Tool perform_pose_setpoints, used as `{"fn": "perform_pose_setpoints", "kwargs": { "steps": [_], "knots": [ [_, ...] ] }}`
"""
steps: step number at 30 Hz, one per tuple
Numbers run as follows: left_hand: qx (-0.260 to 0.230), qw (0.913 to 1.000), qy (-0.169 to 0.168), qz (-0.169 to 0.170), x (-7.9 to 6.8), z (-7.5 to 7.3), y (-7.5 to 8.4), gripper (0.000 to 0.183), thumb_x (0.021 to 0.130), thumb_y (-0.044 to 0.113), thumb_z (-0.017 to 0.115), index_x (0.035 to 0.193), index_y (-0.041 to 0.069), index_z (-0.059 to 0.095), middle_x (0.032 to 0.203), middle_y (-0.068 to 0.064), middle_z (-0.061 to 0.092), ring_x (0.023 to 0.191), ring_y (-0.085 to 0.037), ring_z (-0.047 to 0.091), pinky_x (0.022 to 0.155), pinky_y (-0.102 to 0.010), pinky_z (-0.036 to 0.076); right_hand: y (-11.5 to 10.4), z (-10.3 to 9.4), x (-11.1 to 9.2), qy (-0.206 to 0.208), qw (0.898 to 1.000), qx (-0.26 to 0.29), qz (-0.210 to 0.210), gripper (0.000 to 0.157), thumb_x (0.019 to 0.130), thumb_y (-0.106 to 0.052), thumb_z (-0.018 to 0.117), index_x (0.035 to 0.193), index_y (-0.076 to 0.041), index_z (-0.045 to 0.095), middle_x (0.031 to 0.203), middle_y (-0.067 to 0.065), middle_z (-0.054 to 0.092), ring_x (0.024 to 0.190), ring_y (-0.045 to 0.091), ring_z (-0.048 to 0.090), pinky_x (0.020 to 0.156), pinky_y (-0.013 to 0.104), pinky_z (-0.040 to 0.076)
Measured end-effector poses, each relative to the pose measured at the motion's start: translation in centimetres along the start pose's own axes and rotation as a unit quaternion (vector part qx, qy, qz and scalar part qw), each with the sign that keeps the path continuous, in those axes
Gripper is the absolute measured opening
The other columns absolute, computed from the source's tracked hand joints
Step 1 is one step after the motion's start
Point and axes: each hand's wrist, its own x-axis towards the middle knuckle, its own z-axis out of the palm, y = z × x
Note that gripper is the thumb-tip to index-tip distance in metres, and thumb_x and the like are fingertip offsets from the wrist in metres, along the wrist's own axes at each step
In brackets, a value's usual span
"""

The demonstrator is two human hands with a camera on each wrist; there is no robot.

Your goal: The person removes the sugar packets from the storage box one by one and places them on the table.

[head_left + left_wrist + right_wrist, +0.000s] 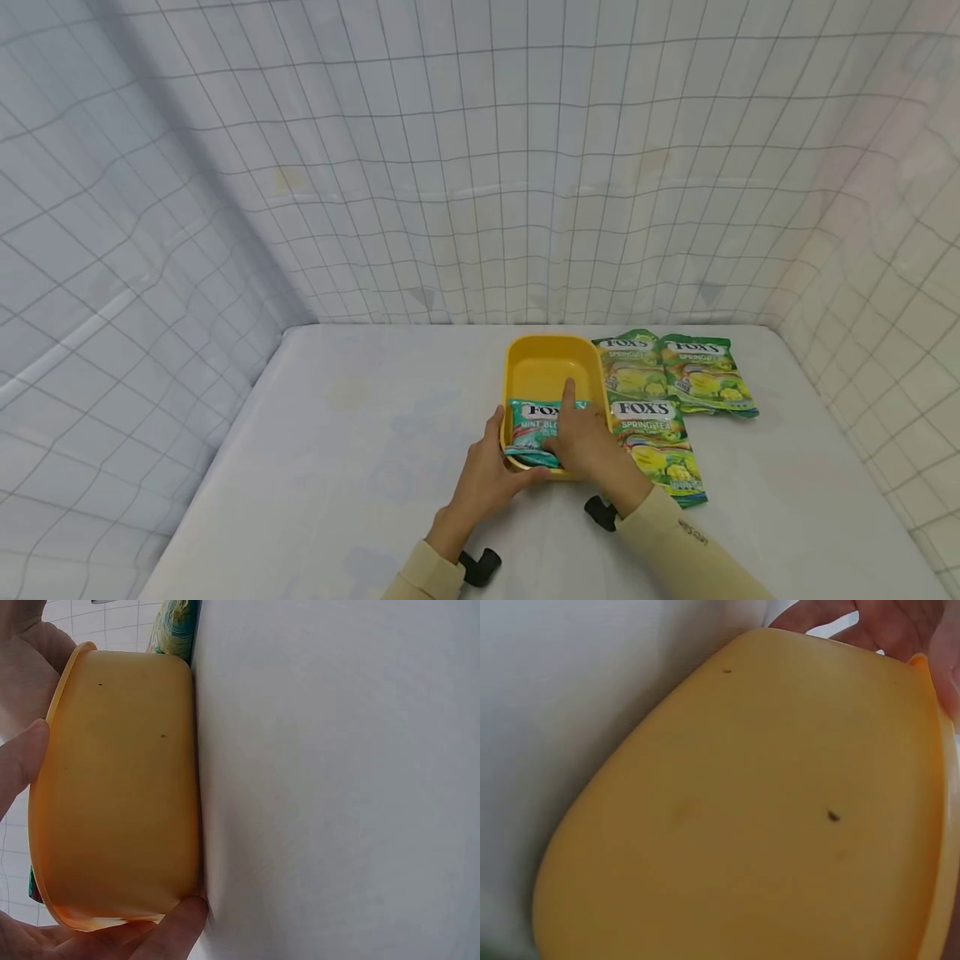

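Note:
A yellow plastic tub (551, 367) stands on the white table, with a teal FOX'S mint candy bag (534, 427) lying in its near half. My left hand (483, 479) grips the tub's near left corner, thumb along the near side and fingers against the left wall. In the left wrist view, left-hand fingers (184, 922) lie round the tub wall. Over the right part of the mint bag, my right hand (585, 442) rests with its index finger stretched forward and its thumb on the bag. Its other fingers are mostly hidden.
Green FOX'S spring tea candy bags lie to the tub's right: one (630, 367) beside its far corner, another (708, 375) farther right, and a third (656, 450) nearer, by my right wrist. White grid-patterned sheets (480, 208) enclose the table (360, 467) at back and sides.

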Motion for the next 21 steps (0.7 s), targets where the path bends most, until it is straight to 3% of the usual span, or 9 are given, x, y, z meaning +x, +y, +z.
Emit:
{"fn": "perform_pose_setpoints", "kwargs": {
  "steps": [4,7,9,11,13,16,18,21],
  "knots": [
    [0.003,1.0,-0.001,0.001,0.0,0.0,0.1,0.114,0.082,0.05,0.083,0.161,0.001,0.017,0.135,-0.013,0.061,0.115,-0.02,0.062,0.101,-0.045,0.049,0.2,0.0,0.2,-0.013,1.0,-0.004,-0.009,0.111,0.092,-0.035,0.078,0.159,0.008,0.001,0.09,0.03,0.063,0.08,0.041,0.066,0.068,0.05,0.057],
    [0.003,1.0,-0.001,0.002,-0.1,0.0,0.1,0.114,0.083,0.049,0.083,0.161,0.0,0.017,0.136,-0.013,0.061,0.116,-0.021,0.062,0.102,-0.045,0.049,0.2,0.0,0.3,-0.021,1.0,-0.003,-0.017,0.11,0.094,-0.036,0.076,0.158,0.01,0.0,0.07,0.016,0.06,0.065,0.033,0.064,0.06,0.044,0.056],
    [0.002,1.0,-0.002,0.002,-0.1,0.0,0.1,0.114,0.083,0.049,0.083,0.161,0.0,0.017,0.137,-0.013,0.061,0.116,-0.021,0.062,0.102,-0.045,0.049,0.2,-0.1,0.3,-0.023,1.0,-0.004,-0.019,0.11,0.094,-0.037,0.076,0.158,0.011,0.0,0.065,0.013,0.058,0.061,0.031,0.063,0.059,0.044,0.056],
    [0.001,1.0,-0.002,0.004,-0.1,0.0,0.1,0.114,0.083,0.049,0.083,0.161,0.0,0.017,0.138,-0.013,0.06,0.116,-0.021,0.062,0.102,-0.045,0.049,0.2,-0.1,0.3,-0.016,1.0,-0.008,-0.02,0.11,0.093,-0.038,0.076,0.157,0.012,0.003,0.074,0.02,0.062,0.066,0.035,0.066,0.063,0.046,0.057],
    [-0.001,1.0,-0.002,0.004,-0.1,0.0,0.1,0.114,0.083,0.049,0.083,0.161,0.0,0.017,0.138,-0.013,0.06,0.116,-0.021,0.062,0.101,-0.045,0.049,0.2,0.0,0.3,-0.007,1.0,-0.001,-0.017,0.108,0.093,-0.036,0.077,0.158,0.011,0.004,0.094,0.033,0.062,0.075,0.039,0.067,0.067,0.049,0.057],
    [-0.004,1.0,-0.001,0.006,-0.1,0.0,0.1,0.114,0.082,0.049,0.084,0.161,0.0,0.017,0.139,-0.014,0.059,0.118,-0.022,0.062,0.102,-0.045,0.049,0.4,0.2,0.3,0.019,0.999,0.037,-0.016,0.106,0.092,-0.027,0.08,0.159,0.008,0.005,0.126,0.047,0.042,0.081,0.043,0.064,0.07,0.051,0.057],
    [-0.004,1.0,-0.001,0.007,-0.1,0.0,0.1,0.114,0.082,0.049,0.084,0.161,0.0,0.017,0.14,-0.015,0.059,0.12,-0.023,0.062,0.102,-0.046,0.049,0.6,0.4,0.4,0.034,0.997,0.07,-0.014,0.107,0.091,-0.022,0.081,0.16,0.005,0.003,0.136,0.047,0.03,0.082,0.04,0.063,0.07,0.049,0.056],
    [-0.005,1.0,-0.001,0.008,0.0,0.1,0.1,0.114,0.082,0.049,0.084,0.161,0.001,0.017,0.14,-0.014,0.059,0.121,-0.024,0.061,0.103,-0.046,0.048,1.1,0.5,0.6,0.056,0.992,0.111,-0.017,0.108,0.087,-0.014,0.083,0.161,0.001,0.005,0.138,0.042,0.026,0.082,0.036,0.062,0.069,0.045,0.056]
  ]
}}
